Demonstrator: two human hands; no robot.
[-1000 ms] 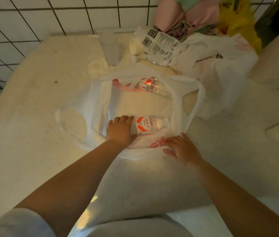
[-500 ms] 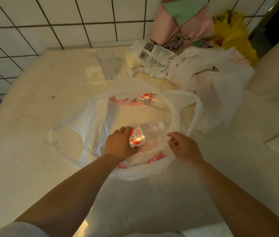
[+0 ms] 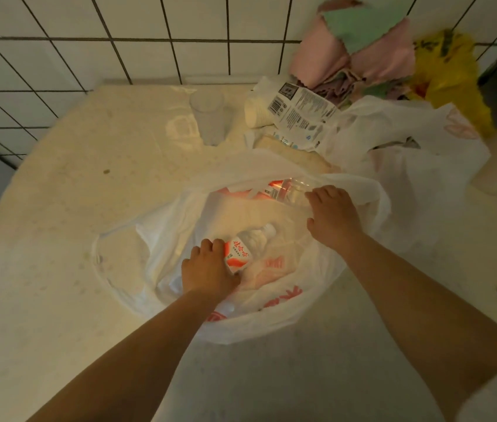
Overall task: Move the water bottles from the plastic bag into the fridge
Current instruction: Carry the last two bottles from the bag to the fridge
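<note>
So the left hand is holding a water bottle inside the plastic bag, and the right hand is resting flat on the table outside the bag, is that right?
Not quite. The head view shows the right hand reaching into the plastic bag onto the second water bottle, not resting on the table. The left hand does hold a water bottle inside it.

Near water bottle: base is covered by the left hand; only the label and cap end are shown.
Far water bottle: partly veiled by the plastic bag rim and overlapped by the right hand; its cap is not seen.
Right-hand fingers: tips are laid over bottle and bag film; which is gripped cannot be told.
Package: print is too small to be read.
Hanging cloths: cut off by the top edge.
Tabletop: cut off at the left edge.
Sleeve: cropped at the lower right corner.
</note>
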